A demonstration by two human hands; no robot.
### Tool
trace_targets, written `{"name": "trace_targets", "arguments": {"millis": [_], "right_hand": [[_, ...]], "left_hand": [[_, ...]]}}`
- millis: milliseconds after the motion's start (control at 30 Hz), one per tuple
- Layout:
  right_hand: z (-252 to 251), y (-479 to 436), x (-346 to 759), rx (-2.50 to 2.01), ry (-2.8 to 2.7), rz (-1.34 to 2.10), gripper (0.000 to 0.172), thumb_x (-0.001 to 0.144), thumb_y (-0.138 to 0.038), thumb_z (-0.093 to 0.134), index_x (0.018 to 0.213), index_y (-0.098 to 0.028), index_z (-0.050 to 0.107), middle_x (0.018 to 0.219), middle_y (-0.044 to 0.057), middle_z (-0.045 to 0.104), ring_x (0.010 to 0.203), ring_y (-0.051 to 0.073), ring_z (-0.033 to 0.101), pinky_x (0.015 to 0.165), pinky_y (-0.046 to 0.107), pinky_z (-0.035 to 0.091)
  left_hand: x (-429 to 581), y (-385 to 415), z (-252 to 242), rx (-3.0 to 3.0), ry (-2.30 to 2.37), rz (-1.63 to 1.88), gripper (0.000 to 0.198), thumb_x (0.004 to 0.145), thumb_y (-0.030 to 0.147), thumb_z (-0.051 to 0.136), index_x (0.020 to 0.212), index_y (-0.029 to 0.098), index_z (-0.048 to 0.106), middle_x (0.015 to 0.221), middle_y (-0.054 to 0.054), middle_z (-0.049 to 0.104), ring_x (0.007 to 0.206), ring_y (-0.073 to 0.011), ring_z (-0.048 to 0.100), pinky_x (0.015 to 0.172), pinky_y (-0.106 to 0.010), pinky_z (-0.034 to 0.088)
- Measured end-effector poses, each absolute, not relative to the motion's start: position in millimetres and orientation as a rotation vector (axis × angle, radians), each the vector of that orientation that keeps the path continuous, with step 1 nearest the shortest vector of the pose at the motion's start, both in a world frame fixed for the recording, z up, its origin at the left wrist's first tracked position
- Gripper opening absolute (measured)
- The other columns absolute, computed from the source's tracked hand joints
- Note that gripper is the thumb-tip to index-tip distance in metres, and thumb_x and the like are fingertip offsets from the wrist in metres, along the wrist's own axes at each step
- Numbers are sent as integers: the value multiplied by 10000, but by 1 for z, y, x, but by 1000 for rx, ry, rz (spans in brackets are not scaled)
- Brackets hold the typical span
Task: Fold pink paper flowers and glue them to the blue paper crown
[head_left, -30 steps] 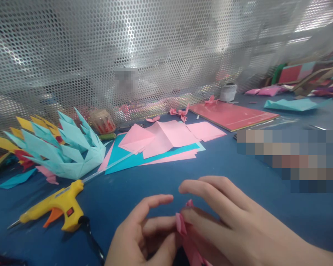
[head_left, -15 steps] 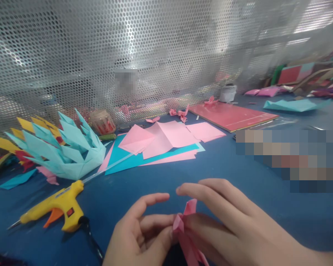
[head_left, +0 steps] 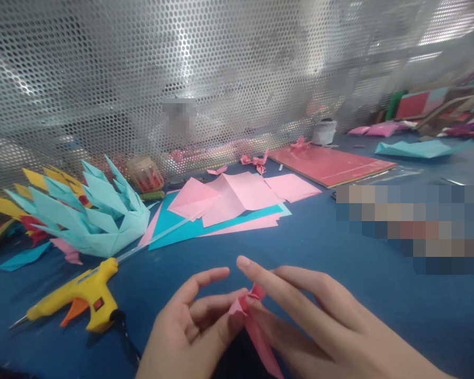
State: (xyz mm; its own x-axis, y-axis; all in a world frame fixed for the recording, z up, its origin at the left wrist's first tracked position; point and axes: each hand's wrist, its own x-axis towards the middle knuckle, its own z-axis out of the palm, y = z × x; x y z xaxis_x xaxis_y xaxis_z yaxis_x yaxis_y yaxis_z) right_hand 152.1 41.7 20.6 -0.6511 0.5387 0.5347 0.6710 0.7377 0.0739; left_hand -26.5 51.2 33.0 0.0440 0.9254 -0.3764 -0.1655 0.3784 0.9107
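Both of my hands meet low in the middle of the view over a small folded piece of pink paper (head_left: 253, 321). My left hand (head_left: 189, 331) pinches its left side between thumb and fingers, index finger raised. My right hand (head_left: 316, 321) grips the right side, with index and middle fingers stretched forward over the fold. Much of the paper is hidden under my fingers. A yellow glue gun (head_left: 79, 302) lies on the blue table (head_left: 339, 252) to the left of my hands.
A pale blue spiky paper model (head_left: 98, 216) with yellow and red pieces stands at the left. Pink and teal sheets (head_left: 229, 202) lie in the middle, a red board (head_left: 332, 164) beyond. A perforated metal screen (head_left: 221, 68) closes the back. Paper scraps pile at the far right.
My hands have shifted slightly left and my right index finger has stretched further forward. The pink paper has turned a little between my fingers.
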Motion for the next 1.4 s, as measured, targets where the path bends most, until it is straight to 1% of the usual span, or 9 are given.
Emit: {"name": "trace_targets", "arguments": {"millis": [200, 433, 533, 700, 900, 967, 1067, 1267, 1400], "right_hand": [[20, 43, 151, -945, -2444, -270, 331, 939, -136, 363, 949, -235, 679, 1401, -3, 491, 1169, 209, 485, 918, 297, 502], [29, 43, 147, -1029, -2365, -261, 374, 942, -122, 348, 1124, -239, 653, 1380, 124, 496, 1129, 238, 535, 829, 325, 561], [30, 41, 149, -1029, -2396, -176, 378, 954, -144, 341, 1210, -240, 601, 1390, 135, 483, 1157, 214, 543, 842, 292, 555], [25, 42, 151, -981, -2420, -80, 361, 978, -186, 328, 1249, -208, 564, 1406, 180, 450, 1180, 233, 552, 880, 301, 537], [25, 44, 149, -944, -2361, 44, 318, 975, -181, 358, 1199, -168, 583, 1311, 119, 563, 1118, 164, 601, 895, 192, 515], [25, 43, 149, -958, -2311, 41, 307, 973, -171, 351, 1130, -176, 615, 1264, 107, 598, 1049, 144, 637, 887, 186, 519], [26, 42, 150, -1009, -2273, 95, 304, 942, -144, 397, 1125, -220, 627, 1242, 85, 612, 1015, 138, 651, 826, 167, 549], [27, 43, 151, -1038, -2288, 288, 318, 903, -152, 416, 1098, -281, 631, 1120, 35, 665, 1043, 166, 640, 805, 194, 568], [29, 42, 152, -1087, -2309, 231, 319, 928, -116, 365, 1050, -261, 621, 1128, 47, 651, 898, 121, 673, 688, 147, 568]], "left_hand": [[-29, 52, 28, 822, 1240, 1033, 581, 544, 368, 859, 1004, 162, 571, 791, -67, 778, 816, -214, 726, 684, -233, 534], [-34, 52, 24, 836, 1241, 1028, 586, 598, 391, 828, 1053, 169, 534, 788, -53, 758, 780, -195, 707, 736, -268, 522], [-35, 53, 24, 840, 1244, 1035, 558, 619, 395, 815, 1049, 179, 532, 783, -45, 749, 788, -192, 700, 721, -259, 522], [-36, 54, 21, 853, 1237, 1061, 506, 607, 379, 824, 1000, 191, 567, 719, -9, 723, 746, -180, 695, 691, -242, 521], [-35, 52, 23, 807, 1210, 1043, 543, 581, 373, 842, 1002, 190, 551, 723, -16, 737, 725, -167, 697, 665, -226, 522], [-34, 51, 25, 800, 1210, 1055, 562, 551, 359, 859, 992, 186, 557, 711, -18, 745, 703, -163, 699, 663, -223, 520], [-32, 51, 28, 778, 1239, 1034, 611, 529, 344, 872, 1028, 181, 559, 738, -47, 769, 739, -189, 718, 672, -228, 518], [-38, 53, 23, 781, 1180, 954, 696, 611, 337, 834, 1206, 180, 509, 816, -66, 778, 890, -248, 714, 734, -270, 533], [-39, 54, 19, 790, 1127, 938, 619, 676, 310, 798, 1219, 200, 523, 848, -61, 777, 868, -231, 719, 757, -277, 536]]}}
